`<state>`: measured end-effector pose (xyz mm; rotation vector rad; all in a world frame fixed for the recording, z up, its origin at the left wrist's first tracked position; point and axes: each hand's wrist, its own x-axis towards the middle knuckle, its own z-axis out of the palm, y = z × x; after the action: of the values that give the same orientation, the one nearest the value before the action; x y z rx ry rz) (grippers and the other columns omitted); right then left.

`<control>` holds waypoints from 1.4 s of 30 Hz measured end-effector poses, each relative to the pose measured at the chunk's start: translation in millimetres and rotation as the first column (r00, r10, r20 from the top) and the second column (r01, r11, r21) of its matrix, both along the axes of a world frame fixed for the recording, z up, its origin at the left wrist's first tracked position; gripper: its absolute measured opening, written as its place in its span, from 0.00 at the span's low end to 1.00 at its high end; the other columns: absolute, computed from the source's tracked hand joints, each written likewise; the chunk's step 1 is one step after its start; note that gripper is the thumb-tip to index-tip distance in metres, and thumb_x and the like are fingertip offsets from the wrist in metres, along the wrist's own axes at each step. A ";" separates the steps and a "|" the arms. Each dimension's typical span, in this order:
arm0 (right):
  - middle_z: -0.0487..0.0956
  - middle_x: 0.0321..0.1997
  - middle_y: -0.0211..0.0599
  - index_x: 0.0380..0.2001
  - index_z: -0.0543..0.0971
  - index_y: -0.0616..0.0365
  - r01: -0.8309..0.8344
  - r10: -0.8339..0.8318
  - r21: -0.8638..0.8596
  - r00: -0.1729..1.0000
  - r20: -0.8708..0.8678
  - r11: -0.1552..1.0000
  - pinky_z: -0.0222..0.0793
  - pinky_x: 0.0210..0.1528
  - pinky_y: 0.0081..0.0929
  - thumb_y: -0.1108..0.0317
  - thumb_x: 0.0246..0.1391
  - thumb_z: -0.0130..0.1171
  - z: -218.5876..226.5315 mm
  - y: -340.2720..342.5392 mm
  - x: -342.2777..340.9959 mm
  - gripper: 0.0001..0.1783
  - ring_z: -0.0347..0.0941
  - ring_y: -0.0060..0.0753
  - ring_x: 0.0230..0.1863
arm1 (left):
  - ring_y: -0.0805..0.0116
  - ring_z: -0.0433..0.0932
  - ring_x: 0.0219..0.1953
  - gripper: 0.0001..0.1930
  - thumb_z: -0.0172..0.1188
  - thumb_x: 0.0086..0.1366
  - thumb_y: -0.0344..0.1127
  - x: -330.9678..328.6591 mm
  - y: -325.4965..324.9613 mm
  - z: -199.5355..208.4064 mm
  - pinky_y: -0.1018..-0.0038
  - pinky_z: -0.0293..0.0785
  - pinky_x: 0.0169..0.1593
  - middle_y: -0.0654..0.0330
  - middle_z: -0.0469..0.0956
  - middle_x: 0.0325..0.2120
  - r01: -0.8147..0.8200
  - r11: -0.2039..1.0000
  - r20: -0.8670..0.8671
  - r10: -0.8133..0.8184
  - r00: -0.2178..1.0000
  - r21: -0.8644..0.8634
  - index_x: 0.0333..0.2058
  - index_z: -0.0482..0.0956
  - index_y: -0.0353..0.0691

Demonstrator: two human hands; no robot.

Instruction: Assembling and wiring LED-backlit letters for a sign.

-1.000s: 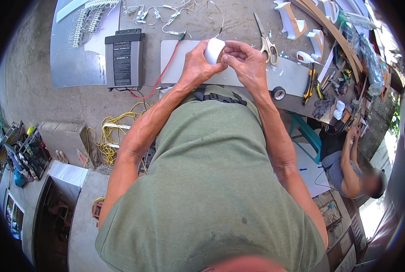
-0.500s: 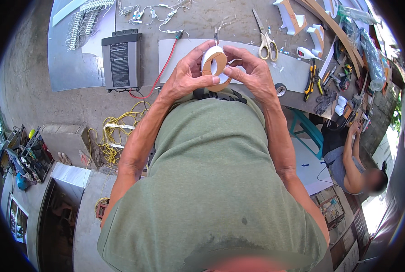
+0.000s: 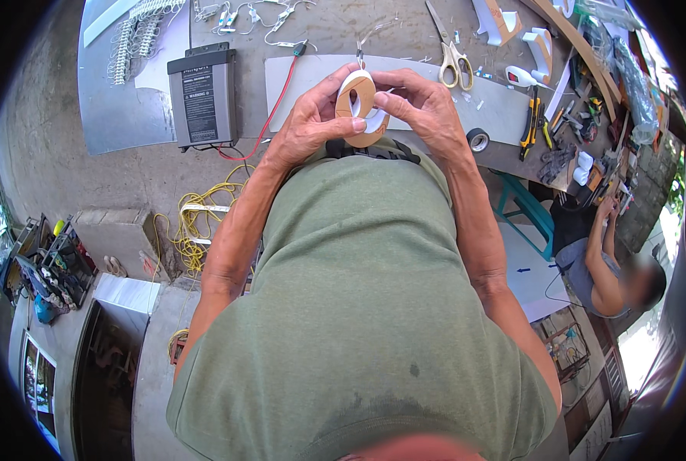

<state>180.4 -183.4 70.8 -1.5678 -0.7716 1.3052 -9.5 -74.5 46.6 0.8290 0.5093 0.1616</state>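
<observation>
The grey worktop [image 3: 89, 115] runs wide across the far side, so tools lie within reach: a dark power supply box [image 3: 202, 96] at far left with its red wire trailing, scissors [image 3: 452, 58] at far right. Nearer, raised at chest height over the worktop's edge, the left hand [image 3: 308, 123] is closed round a roll of tape [image 3: 361, 104], steadying it upright. The right hand [image 3: 427, 107] pinches the roll's white tape end, seemingly picking it free.

Single head-worn fisheye view, looking steeply down over the wearer's chest; workbench [image 3: 404, 46] curves along top rim, floor falls away left, hands close beneath lens, another seated person at far right edge
</observation>
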 end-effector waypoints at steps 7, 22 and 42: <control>0.83 0.43 0.41 0.49 0.81 0.66 0.045 -0.046 -0.028 0.998 -0.033 0.999 0.75 0.49 0.29 0.63 0.50 0.73 -2.2 6.8 5.0 0.25 0.78 0.29 0.44 | 0.62 0.66 0.65 0.45 0.68 0.59 0.28 6.9 3.1 -10.5 0.65 0.60 0.69 0.52 0.67 0.62 -0.009 0.993 0.030 0.006 1.000 0.118 0.70 0.51 0.33; 0.82 0.48 0.48 0.51 0.79 0.72 0.028 -0.059 -0.256 0.991 -0.117 0.966 0.70 0.54 0.29 0.63 0.51 0.72 -68.0 21.8 -12.7 0.29 0.77 0.34 0.49 | 0.62 0.87 0.37 0.28 0.73 0.55 0.40 -10.1 -2.0 -38.5 0.69 0.83 0.44 0.47 0.86 0.36 0.200 0.748 -0.538 0.240 0.808 0.633 0.49 0.80 0.26; 0.86 0.39 0.50 0.44 0.84 0.66 -0.103 0.230 -0.325 0.896 0.381 0.940 0.78 0.47 0.32 0.54 0.51 0.68 -49.5 20.6 -7.3 0.26 0.83 0.39 0.43 | 0.63 0.87 0.35 0.25 0.73 0.48 0.39 -6.0 0.1 -41.5 0.71 0.82 0.43 0.48 0.86 0.33 0.186 0.758 -0.592 0.304 0.746 0.625 0.44 0.84 0.29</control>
<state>173.1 -162.9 21.2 -2.1043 -1.0284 1.2682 -15.5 -74.4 5.0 1.5927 1.2164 0.0967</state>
